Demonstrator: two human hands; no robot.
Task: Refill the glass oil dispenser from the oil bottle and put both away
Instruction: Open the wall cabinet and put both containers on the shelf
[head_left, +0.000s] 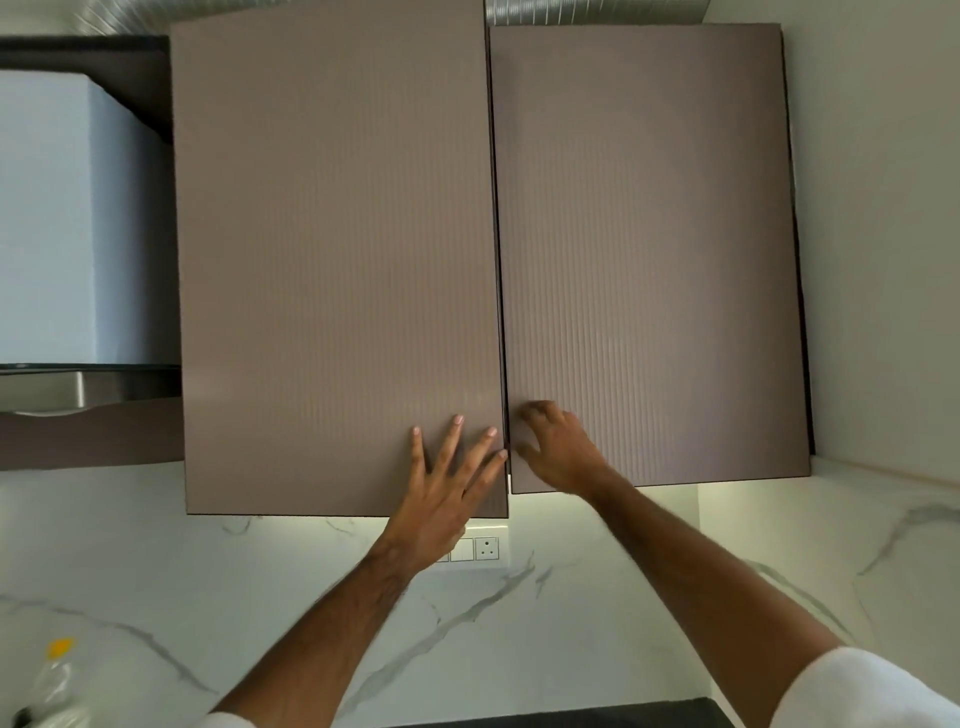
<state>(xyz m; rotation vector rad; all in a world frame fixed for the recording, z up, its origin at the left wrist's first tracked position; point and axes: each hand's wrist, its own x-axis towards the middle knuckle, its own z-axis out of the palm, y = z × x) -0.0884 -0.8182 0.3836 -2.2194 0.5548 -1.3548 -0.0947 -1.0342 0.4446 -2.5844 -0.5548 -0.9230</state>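
Observation:
An oil bottle of clear plastic with a yellow cap shows blurred at the bottom left corner, with a dark object beside it that I cannot identify. Two brown ribbed cabinet doors fill the view. The left door stands slightly out from the right door. My left hand lies flat with spread fingers on the left door's lower right corner. At the right door's lower left edge, my right hand has bent fingers and its thumb by the gap. No glass dispenser is clearly visible.
A white marble backsplash with a wall socket runs below the cabinets. A range hood with a steel underside sits to the left. A dark strip shows along the bottom edge between my arms.

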